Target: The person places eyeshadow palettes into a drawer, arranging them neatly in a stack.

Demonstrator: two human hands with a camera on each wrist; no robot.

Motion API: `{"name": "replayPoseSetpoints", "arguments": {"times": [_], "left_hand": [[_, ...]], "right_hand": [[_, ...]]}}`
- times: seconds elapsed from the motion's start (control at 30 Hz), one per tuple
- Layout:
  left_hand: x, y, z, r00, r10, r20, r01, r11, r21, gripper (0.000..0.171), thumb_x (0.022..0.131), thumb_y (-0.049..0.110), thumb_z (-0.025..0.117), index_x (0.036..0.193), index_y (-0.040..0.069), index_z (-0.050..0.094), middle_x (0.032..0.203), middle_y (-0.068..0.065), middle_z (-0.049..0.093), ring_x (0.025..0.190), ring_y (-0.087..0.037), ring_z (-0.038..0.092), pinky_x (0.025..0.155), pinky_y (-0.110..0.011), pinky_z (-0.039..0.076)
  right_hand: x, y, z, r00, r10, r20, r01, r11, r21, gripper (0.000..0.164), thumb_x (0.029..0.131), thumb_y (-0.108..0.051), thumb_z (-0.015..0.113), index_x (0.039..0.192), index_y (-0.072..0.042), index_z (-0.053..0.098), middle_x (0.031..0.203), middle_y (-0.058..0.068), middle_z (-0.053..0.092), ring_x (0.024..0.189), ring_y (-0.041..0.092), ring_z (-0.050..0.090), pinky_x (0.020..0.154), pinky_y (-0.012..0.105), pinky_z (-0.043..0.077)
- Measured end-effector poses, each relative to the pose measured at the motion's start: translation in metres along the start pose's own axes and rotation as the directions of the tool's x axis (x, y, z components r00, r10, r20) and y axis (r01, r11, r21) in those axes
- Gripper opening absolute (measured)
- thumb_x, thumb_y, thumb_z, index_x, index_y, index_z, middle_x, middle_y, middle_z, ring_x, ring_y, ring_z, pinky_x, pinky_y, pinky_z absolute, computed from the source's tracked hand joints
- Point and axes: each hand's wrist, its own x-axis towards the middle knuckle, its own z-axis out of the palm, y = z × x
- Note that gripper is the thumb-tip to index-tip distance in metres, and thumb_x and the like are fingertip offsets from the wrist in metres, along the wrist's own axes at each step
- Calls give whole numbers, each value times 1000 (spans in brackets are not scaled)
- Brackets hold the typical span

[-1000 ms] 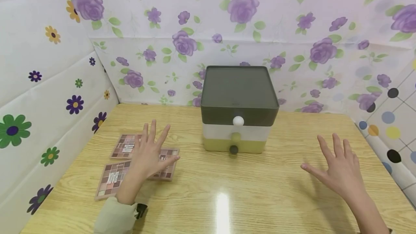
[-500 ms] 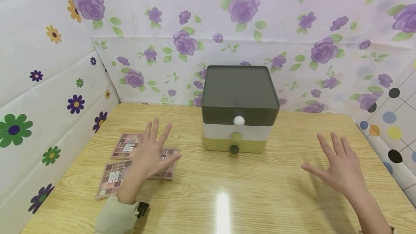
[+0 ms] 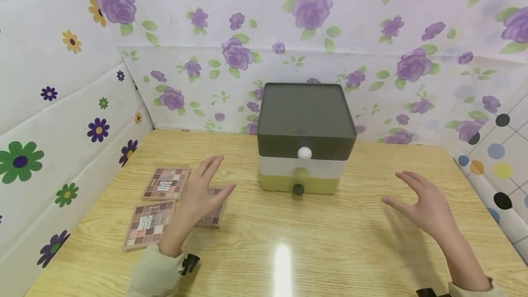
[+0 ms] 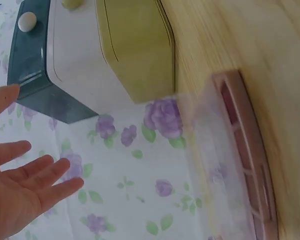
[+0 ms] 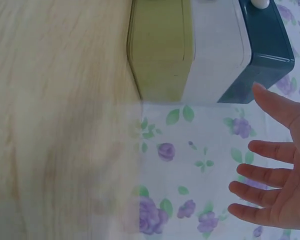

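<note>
My left hand (image 3: 200,200) hovers over the left side of the table, fingers loosely extended and thumb apart, holding nothing. Below it lie three eyeshadow palettes: one at the back (image 3: 166,184), one nearer the front (image 3: 149,224), and a third (image 3: 214,218) partly hidden by the hand. On the right my right hand (image 3: 425,210) is held above bare wood, fingers extended and nothing in its grasp. Between the hands, farther back, stands a small three-tier drawer box (image 3: 307,145), dark green on top, white in the middle, olive at the bottom, each tier with a round knob.
The wooden table (image 3: 330,251) backs onto a purple-rose cloth (image 3: 185,81). A white cloth with daisies (image 3: 37,118) closes off the left, and a dotted, gridded cloth (image 3: 511,150) runs along the right edge.
Both hands have turned somewhat, their fingers now closer together. The left hand has shifted slightly right, uncovering more of the two left palettes. The drawer box and palettes stay in place.
</note>
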Motion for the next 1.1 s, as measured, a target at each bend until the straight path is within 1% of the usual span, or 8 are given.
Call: {"name": "replayPoseSetpoints", "arguments": {"times": [0.1,0.27,0.4,0.53,0.67,0.8,0.97,1.1], "left_hand": [[4,3,5,997,40,-64,-45,995,-84,58,73,17,73,123,-4,51,113,-21,54,98,-33,55,79,-45,50],[9,13,12,993,13,-121,-35,982,-187,48,73,8,74,116,-3,55,107,-19,58,89,-27,60,68,-35,54],[13,20,18,988,6,-157,-47,964,-261,46,73,4,73,114,-4,56,105,-19,60,85,-28,62,64,-37,55],[17,26,24,986,16,-165,-66,950,-304,45,73,4,72,115,-4,56,104,-18,61,83,-29,63,62,-37,55],[21,33,29,988,13,-151,-64,940,-336,45,73,4,72,115,-3,57,104,-18,61,82,-30,64,62,-37,55],[25,39,36,989,27,-148,-81,925,-371,46,73,5,73,115,-3,56,105,-19,61,81,-31,64,60,-38,55],[32,44,47,989,34,-147,-92,909,-406,48,71,2,74,115,-6,56,102,-21,61,79,-31,64,58,-37,55],[37,48,56,990,28,-141,-92,880,-466,51,69,-2,75,115,-10,54,100,-24,60,79,-35,63,57,-41,54]], "right_hand": [[6,-3,-1,1000,14,-17,-14,999,36,59,77,-29,73,121,5,52,119,31,50,104,51,45,78,62,38],[15,-8,-2,999,33,-41,-28,994,107,50,85,-24,65,124,3,52,119,27,53,101,42,51,79,54,43],[23,-10,-3,997,56,-50,-48,987,156,46,89,-25,60,127,-1,52,120,23,55,101,37,53,80,29,48],[32,-12,-3,993,117,-32,-107,970,216,45,91,-30,55,130,-7,51,120,20,56,97,5,56,72,7,42],[42,-13,-3,985,170,-9,-161,945,284,46,92,-36,52,131,-11,50,122,14,56,93,-14,45,74,4,38],[52,-13,-1,982,188,12,-179,912,370,48,93,-38,49,132,-10,48,124,8,56,97,-10,48,76,5,39],[64,-17,1,989,151,1,-130,853,506,46,94,-32,48,132,-5,47,116,-6,59,96,-3,55,76,10,46],[72,-20,4,992,128,-15,-96,813,575,43,94,-28,49,131,-6,49,109,-17,58,97,-2,57,76,13,47]]}}
